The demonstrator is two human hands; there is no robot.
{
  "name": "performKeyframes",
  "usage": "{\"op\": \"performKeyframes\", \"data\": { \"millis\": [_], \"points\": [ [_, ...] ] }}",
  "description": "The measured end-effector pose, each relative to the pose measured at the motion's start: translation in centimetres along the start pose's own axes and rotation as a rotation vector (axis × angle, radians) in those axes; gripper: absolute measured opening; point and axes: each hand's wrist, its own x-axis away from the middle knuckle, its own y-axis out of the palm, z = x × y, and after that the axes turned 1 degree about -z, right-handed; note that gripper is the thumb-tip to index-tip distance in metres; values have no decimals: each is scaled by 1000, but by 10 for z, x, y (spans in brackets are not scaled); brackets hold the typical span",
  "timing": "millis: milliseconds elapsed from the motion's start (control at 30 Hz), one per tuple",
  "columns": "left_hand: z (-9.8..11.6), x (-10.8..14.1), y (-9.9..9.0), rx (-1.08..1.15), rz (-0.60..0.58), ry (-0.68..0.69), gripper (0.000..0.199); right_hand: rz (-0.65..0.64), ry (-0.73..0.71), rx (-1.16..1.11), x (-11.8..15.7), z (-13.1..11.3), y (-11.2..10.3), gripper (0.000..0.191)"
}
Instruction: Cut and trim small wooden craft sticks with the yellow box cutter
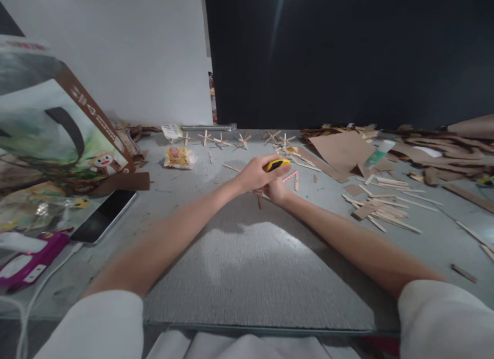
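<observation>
My left hand (258,174) is closed around a small yellow and black object (277,166), rounded in shape, whose kind I cannot make out. Just beneath it, my right hand (276,190) is curled, its fingers mostly covered by the left. A short brown stick (260,202) pokes out below the two hands; whether either hand grips it is unclear. Beyond my right hand lie a red-and-white striped strip (290,176) and a short wooden stick (297,182). A thin stick (231,167) lies to the left of my hands.
Crossed-stick stars (243,141) line the back. Loose wooden sticks (386,207), brown cardboard (339,150) and a green-and-white glue tube (380,154) lie right. At left are a phone (105,216), a purple device (33,263) with cables, a printed bag (57,127) and a small yellow packet (178,157).
</observation>
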Motion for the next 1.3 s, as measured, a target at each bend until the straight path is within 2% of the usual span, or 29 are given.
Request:
{"op": "performKeyframes", "data": {
  "millis": [100, 167, 200, 267, 333, 367, 433, 500, 633, 700, 800, 900, 1033, 1133, 1300],
  "points": [
    [-2, 11, -7, 80, 190, -6, 42, -52, -119, -16, 6, -20, -1, 59],
    [-6, 22, -10, -21, 337, -118, 41, -67, -186, -26, 8, -35, -4, 58],
    [-9, 28, -11, -136, 352, -184, 34, -65, -215, -28, 9, -42, -7, 56],
    [-11, 42, -8, -403, 237, -265, 27, -47, -274, -18, 13, -53, -15, 49],
    [-10, 56, 0, -567, 57, -301, 35, -23, -348, 102, 20, -59, -25, 39],
    [-8, 62, 4, -613, 5, -336, 40, 1, -381, 171, 26, -60, -32, 37],
    [-5, 72, 12, -668, -32, -350, 41, 102, -446, 310, 40, -61, -46, 35],
    [-4, 78, 16, -643, -58, -375, 36, 176, -432, 464, 58, -60, -61, 35],
    [-6, 79, 10, -527, -86, -432, 20, 267, -389, 820, 90, -54, -84, 47],
    [-8, 78, 6, -527, -92, -467, 19, 298, -335, 898, 98, -50, -89, 49],
    [-7, 77, 5, -589, -118, -488, 23, 302, -255, 889, 101, -44, -85, 50],
    [-4, 78, 10, -630, -125, -439, 25, 333, -201, 746, 97, -39, -73, 48],
    [1, 81, 16, -679, -125, -410, 18, 315, -158, 576, 96, -40, -60, 38],
    [3, 79, 17, -732, -197, -421, 16, 267, -186, 521, 101, -43, -54, 33],
    [12, 73, 15, -818, -341, -447, 14, 228, -211, 552, 107, -45, -45, 32]
  ]
}}
